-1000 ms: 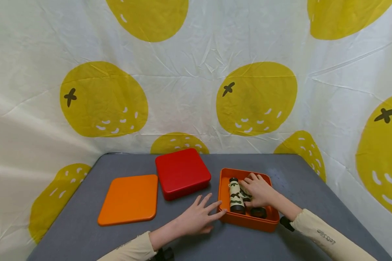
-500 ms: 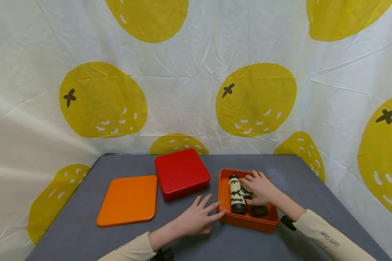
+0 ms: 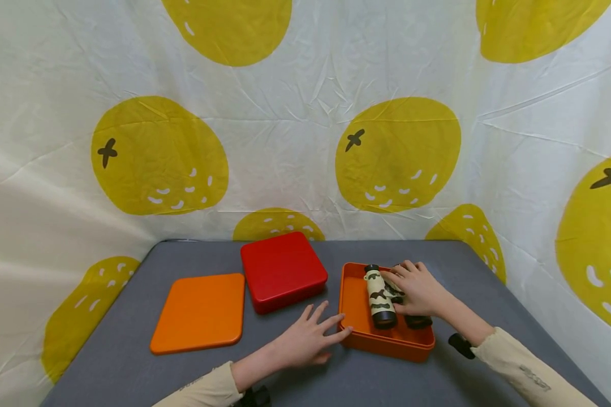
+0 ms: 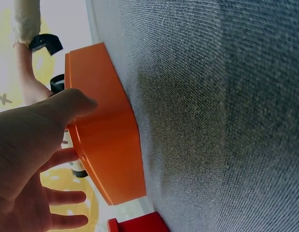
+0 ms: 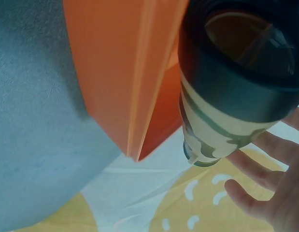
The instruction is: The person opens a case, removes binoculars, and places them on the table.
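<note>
My right hand grips a pair of camouflage-patterned binoculars from above, over the open orange box. The right wrist view shows one barrel of the binoculars close up, its dark lens end raised above the box rim, with fingers of the right hand against the far side. Part of the second barrel is hidden under the hand. My left hand is at the box's near left corner, fingers spread. In the left wrist view its thumb lies against the outer wall of the orange box.
A flat orange lid lies on the grey table at the left. Between it and the open box, farther back, stands a closed red box. Behind the table hangs a white curtain with yellow fruit prints.
The binoculars have come up and to the right in my right hand, with their near ends now higher against the box. My left hand has stayed at the corner.
</note>
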Demonstrator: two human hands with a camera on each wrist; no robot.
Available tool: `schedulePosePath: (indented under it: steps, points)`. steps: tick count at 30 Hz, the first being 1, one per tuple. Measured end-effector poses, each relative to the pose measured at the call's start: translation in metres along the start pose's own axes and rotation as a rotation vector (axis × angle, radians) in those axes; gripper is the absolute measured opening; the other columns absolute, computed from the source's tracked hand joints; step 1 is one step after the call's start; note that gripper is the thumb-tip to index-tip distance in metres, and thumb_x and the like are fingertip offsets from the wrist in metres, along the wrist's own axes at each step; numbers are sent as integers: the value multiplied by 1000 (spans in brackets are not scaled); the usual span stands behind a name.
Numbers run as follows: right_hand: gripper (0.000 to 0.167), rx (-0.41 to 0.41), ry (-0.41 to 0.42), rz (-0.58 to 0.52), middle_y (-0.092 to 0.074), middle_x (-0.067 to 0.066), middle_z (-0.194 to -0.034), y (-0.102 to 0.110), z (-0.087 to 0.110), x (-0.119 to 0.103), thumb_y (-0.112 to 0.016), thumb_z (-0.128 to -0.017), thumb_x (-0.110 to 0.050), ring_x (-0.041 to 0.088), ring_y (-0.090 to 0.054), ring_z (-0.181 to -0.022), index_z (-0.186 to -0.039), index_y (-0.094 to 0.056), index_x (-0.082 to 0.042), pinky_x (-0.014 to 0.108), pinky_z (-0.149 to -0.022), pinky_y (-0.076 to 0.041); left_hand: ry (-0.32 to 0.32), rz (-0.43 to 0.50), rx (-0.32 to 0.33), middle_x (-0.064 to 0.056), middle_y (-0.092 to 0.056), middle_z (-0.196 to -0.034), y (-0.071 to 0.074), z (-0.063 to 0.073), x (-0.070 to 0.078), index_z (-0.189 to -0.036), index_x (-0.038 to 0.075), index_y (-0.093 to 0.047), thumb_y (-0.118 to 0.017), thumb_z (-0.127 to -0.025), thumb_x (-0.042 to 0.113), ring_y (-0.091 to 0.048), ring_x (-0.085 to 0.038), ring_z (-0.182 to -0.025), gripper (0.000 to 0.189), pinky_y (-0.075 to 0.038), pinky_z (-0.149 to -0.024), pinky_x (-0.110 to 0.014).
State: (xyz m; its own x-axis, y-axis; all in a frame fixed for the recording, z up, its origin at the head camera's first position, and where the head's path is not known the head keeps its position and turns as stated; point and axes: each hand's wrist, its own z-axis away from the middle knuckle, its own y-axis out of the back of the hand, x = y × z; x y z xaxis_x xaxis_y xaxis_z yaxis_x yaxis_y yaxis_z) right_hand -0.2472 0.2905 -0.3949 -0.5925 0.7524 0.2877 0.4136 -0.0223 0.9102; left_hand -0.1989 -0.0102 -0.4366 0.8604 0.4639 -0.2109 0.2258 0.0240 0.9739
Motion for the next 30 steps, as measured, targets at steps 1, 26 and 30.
schedulePosePath:
  steps: [1, 26, 30]
  points:
    - [69, 5, -3, -2, -59, 6, -101, 1, 1, 1, -73, -61, -47, 24, -45, -88, -119, -56, -12, 40, -68, -36, 1, 0, -1, -2, -31, -144, 0, 0, 0, -142, 30, -21, -55, -85, 43, -32, -38, -128, 67, -39, -95, -50]
    - [70, 20, -99, -24, -57, 11, -105, 23, 36, 26, -74, -62, -38, 29, -47, -94, -122, -53, -10, 43, -67, -37, -6, -50, 25, -2, -34, -143, -4, -1, -1, -141, 30, -24, -53, -85, 45, -36, -37, -126, 64, -41, -94, -48]
    - [71, 44, -103, -13, -58, 13, -105, 23, 43, 30, -76, -59, -36, 30, -48, -93, -120, -54, -8, 42, -64, -36, -7, -51, 26, -2, -34, -143, -5, 0, -1, -141, 30, -25, -52, -85, 46, -36, -37, -126, 64, -41, -94, -48]
